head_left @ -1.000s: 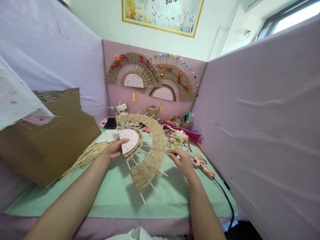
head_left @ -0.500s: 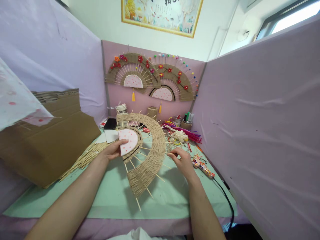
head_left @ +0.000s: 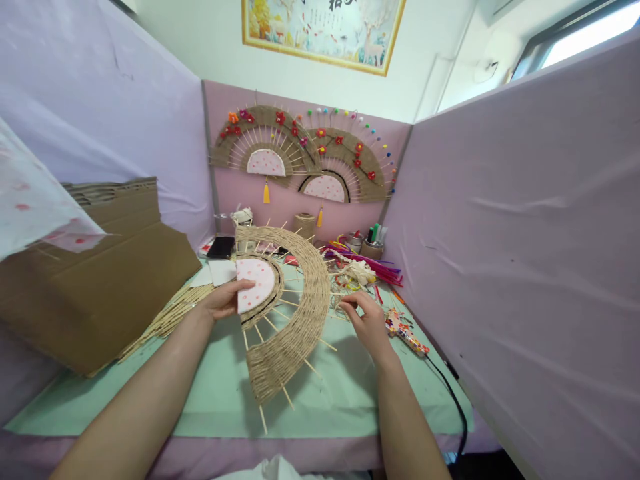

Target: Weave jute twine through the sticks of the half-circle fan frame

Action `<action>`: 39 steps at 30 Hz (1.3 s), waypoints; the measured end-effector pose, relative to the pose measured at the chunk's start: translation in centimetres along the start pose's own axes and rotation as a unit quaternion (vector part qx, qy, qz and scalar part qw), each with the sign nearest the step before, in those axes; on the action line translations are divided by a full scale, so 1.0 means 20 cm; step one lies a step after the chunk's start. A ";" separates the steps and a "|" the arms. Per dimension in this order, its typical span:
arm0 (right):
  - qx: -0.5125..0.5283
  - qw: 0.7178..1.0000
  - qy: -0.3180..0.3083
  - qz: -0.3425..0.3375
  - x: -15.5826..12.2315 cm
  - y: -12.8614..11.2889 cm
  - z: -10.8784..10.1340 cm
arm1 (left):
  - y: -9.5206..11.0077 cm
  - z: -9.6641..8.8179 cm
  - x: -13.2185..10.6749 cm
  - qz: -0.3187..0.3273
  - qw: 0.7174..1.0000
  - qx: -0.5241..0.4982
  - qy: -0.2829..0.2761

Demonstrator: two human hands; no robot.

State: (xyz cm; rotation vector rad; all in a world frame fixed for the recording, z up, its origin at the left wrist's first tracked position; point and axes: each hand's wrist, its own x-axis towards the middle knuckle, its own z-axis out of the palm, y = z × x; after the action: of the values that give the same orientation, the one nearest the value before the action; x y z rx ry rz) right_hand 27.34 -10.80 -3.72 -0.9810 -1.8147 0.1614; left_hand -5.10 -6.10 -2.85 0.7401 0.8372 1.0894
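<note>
My left hand (head_left: 226, 300) grips a woven fan (head_left: 315, 293) by its inner end, thumb on the white half-round panel (head_left: 254, 283) with pink dots. The fan is held tilted above the table, straight edge to the left. Its wide band of tan twine is woven over thin wooden sticks, whose bare tips stick out past the outer edge. A narrower twine band with a dark line borders the panel. Just right of the outer edge, my right hand (head_left: 369, 323) has thumb and forefinger pinched together near the stick tips. Whatever is between those fingertips is too small to make out.
Thin sticks (head_left: 163, 320) lie at left beside a cardboard box (head_left: 100, 280). A patterned glue gun (head_left: 407, 337) with a black cord rests at right. Behind are a twine spool (head_left: 304, 225), purple pipe cleaners (head_left: 383, 270) and a pen holder (head_left: 373, 249). Two finished fans (head_left: 265, 120) hang on the partition.
The fan has turned slightly clockwise, its lower end swinging left and down. My right hand has shifted slightly right and up, away from the fan's edge. My left hand keeps its grip.
</note>
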 end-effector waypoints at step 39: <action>0.249 0.957 -0.088 0.122 -0.01 -0.01 -0.05 | 0.05 0.03 -0.10 -0.049 0.996 -0.043 0.060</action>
State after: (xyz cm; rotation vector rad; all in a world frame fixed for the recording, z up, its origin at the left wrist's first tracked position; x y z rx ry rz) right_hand 28.05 -11.39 -3.37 -0.8380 -1.6806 0.8396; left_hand -5.56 -7.82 -1.21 0.5596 0.9129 1.0833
